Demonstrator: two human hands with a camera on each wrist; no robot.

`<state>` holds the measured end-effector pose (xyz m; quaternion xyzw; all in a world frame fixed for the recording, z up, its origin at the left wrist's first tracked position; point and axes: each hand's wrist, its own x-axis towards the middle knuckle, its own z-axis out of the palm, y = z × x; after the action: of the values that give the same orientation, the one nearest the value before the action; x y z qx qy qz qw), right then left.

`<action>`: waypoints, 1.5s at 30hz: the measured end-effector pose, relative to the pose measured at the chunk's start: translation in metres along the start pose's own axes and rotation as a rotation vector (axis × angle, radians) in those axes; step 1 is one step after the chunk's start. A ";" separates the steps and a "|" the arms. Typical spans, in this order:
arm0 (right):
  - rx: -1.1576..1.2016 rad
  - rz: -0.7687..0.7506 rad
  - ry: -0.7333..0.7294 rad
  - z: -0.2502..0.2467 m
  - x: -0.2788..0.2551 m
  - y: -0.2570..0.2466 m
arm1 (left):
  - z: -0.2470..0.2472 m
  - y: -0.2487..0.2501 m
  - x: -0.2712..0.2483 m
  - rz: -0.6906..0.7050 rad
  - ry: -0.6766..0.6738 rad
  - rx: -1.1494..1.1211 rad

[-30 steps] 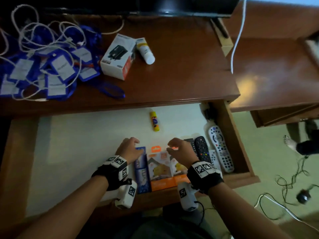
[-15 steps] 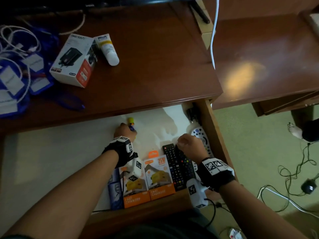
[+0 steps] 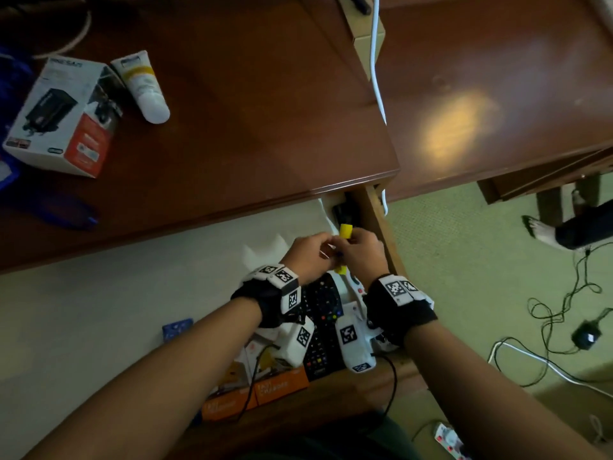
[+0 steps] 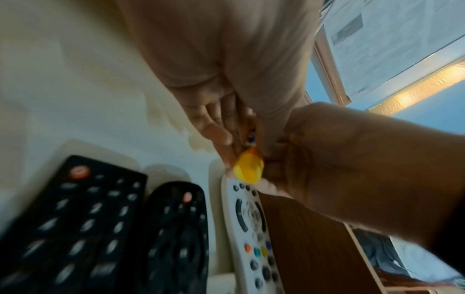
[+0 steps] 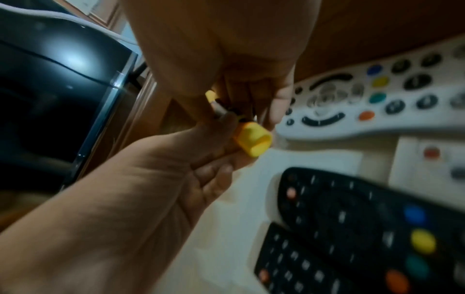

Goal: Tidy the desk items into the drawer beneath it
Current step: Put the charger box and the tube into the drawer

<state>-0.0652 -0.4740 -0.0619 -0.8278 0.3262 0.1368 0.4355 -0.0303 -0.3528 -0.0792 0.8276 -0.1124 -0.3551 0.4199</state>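
Yellow glue stick (image 3: 344, 242) sits above the open drawer (image 3: 99, 293), pinched between left hand (image 3: 306, 257) and right hand (image 3: 363, 255). Left wrist view: both hands' fingers curl around the stick over a white remote (image 4: 251, 228). Right wrist view: black remotes (image 5: 352, 228) lie below.

Bare forearms; black wrist straps (image 3: 278, 300), white marker-tagged camera modules (image 3: 353, 346).

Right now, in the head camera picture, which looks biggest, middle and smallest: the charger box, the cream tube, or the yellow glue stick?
1. Charger box, clearly the biggest.
2. Cream tube.
3. Yellow glue stick, smallest, though both hands cover its middle, so only its ends show.
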 end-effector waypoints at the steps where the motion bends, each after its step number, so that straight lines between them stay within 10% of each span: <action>1: -0.049 0.011 0.026 -0.006 0.001 0.000 | -0.002 0.001 0.005 0.013 0.004 0.001; 14: -0.231 -0.005 0.059 -0.020 -0.010 -0.011 | 0.002 0.023 0.075 0.008 0.165 0.129; 40: -0.548 -0.134 -0.029 0.002 0.035 -0.030 | -0.005 -0.046 0.032 -0.053 0.288 0.166; 45: -0.356 -0.462 0.410 -0.020 -0.003 -0.002 | 0.000 -0.038 0.043 -0.043 0.293 0.129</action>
<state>-0.0675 -0.4884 -0.0476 -0.9529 0.1822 -0.0795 0.2292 -0.0036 -0.3502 -0.1305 0.8981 -0.0549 -0.2315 0.3699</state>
